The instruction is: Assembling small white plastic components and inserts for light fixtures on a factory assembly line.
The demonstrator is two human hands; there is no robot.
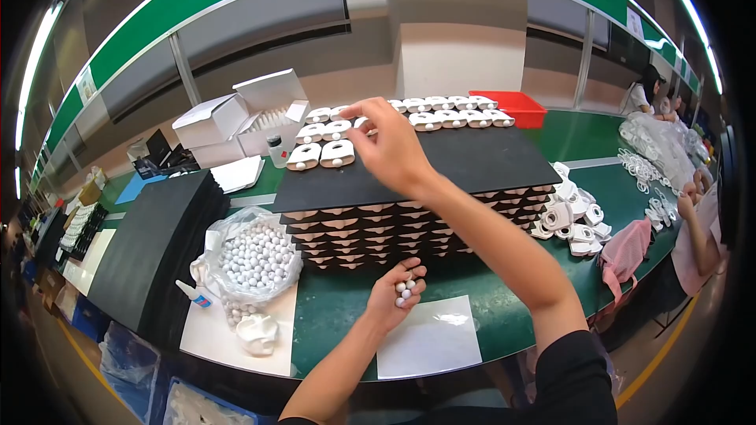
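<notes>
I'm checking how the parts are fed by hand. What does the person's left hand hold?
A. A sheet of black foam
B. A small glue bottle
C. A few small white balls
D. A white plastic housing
C: the left hand, palm up in front of the stack of black trays, cups a few small white balls, like those in the clear bag.

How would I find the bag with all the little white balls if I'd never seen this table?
Start at the tall stack of black trays in the middle of the green table. Look just to its left, beside the lower trays, for a clear plastic bag lying open on a white sheet. It is the only bag heaped full of small white balls, the same kind the left hand is cupping.
</notes>
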